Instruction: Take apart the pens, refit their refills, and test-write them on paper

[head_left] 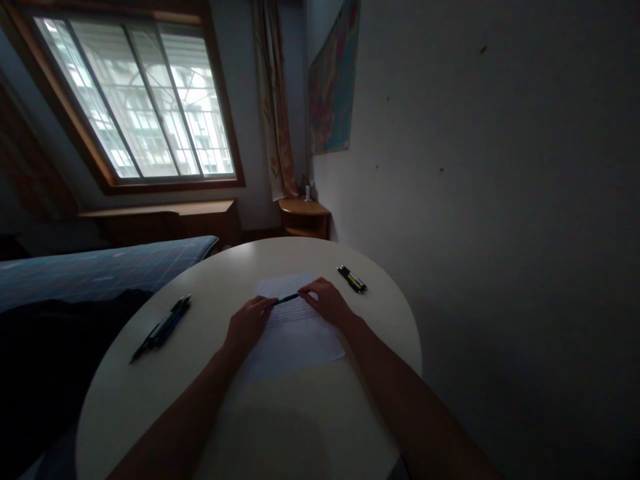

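A dark pen (287, 299) is stretched between my two hands, just over a sheet of paper (295, 343) with lines of writing on its upper part. My left hand (250, 321) is closed on the pen's left end. At the other end, the fingers of my right hand (325, 300) pinch the pen's tip. Both hands hover over or rest on the paper; I cannot tell which. Left of the paper lies a group of pens (163, 328). A second, smaller bunch of pens (352, 279) lies beyond my right hand.
The round white table (380, 320) carries the paper and pens. A bed with a blue checked cover (110, 263) adjoins it on the left, with dark cloth (60, 347) in front. A wall (475, 233) runs along the right. A small wooden corner shelf (304, 208) stands behind.
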### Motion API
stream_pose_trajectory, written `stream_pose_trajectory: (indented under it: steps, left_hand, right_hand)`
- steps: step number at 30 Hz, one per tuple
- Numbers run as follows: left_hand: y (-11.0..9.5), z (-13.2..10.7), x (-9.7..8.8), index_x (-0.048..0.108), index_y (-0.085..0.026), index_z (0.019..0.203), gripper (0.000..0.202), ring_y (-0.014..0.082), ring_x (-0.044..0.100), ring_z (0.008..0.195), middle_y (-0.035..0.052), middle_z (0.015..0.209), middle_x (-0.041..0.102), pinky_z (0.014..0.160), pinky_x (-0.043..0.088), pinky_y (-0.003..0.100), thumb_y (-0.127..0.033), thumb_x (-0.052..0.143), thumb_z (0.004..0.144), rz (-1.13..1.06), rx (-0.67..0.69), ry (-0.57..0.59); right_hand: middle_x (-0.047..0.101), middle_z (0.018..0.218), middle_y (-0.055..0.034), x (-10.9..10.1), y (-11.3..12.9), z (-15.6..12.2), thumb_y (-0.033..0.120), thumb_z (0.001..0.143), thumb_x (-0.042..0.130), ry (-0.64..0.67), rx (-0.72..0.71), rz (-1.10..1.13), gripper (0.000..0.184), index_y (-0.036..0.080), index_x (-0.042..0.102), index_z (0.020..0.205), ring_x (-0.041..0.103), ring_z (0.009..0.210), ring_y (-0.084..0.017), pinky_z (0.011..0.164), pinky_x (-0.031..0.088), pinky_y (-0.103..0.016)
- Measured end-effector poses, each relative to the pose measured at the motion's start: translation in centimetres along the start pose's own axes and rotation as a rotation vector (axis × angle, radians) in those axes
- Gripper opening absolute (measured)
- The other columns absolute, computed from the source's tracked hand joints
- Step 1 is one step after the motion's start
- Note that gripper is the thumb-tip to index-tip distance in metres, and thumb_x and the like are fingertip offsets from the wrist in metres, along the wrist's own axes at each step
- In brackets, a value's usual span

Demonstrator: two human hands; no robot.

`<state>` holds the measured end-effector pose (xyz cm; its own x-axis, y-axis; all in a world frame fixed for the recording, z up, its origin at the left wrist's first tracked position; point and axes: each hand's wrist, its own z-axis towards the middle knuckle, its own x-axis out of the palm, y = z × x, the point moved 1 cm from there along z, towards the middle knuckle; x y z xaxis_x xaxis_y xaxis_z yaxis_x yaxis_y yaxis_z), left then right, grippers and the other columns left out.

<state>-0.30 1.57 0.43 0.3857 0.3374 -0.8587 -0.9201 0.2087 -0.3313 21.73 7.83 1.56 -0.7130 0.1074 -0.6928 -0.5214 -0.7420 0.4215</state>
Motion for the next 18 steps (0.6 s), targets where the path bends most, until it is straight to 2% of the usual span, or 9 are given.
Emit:
stream_pose_trajectory:
  steps: [7, 12, 18]
  left_hand:
    - [0.00, -0.05, 0.02, 0.067, -0.029, 0.115, 0.028, 0.0169, 0.065, 0.100, 0.0012, 0.115, 0.068, 0.085, 0.050, 0.026, -0.024, 0.048, 0.095, 0.019, -0.004, -0.016]
    - [0.13, 0.01, 0.12, 0.067, -0.030, 0.116, 0.028, 0.0164, 0.065, 0.100, 0.0005, 0.115, 0.068, 0.085, 0.050, 0.026, -0.025, 0.048, 0.095, 0.014, 0.011, -0.017]
    - [0.05, -0.06, 0.04, 0.067, -0.029, 0.114, 0.028, 0.0164, 0.065, 0.100, 0.0003, 0.115, 0.068, 0.085, 0.050, 0.025, -0.024, 0.048, 0.095, -0.004, 0.008, -0.003]
  right_hand:
    - [0.073, 0.099, -0.0045, 0.04, -0.22, -0.10, 0.019, 0.085, 0.066, -0.033, 0.019, 0.013, 0.026, 0.020, 0.067, 0.112, 0.062, 0.097, -0.018, 0.091, 0.046, -0.031]
    - [0.073, 0.095, -0.0039, 0.04, -0.44, -0.08, 0.018, 0.086, 0.065, -0.020, 0.032, -0.011, 0.014, 0.020, 0.070, 0.099, 0.062, 0.096, -0.018, 0.090, 0.046, -0.031]
    - [0.072, 0.094, -0.0035, 0.19, -0.48, -0.07, 0.019, 0.087, 0.064, -0.018, 0.029, -0.003, 0.012, 0.021, 0.070, 0.097, 0.062, 0.095, -0.018, 0.091, 0.046, -0.031]
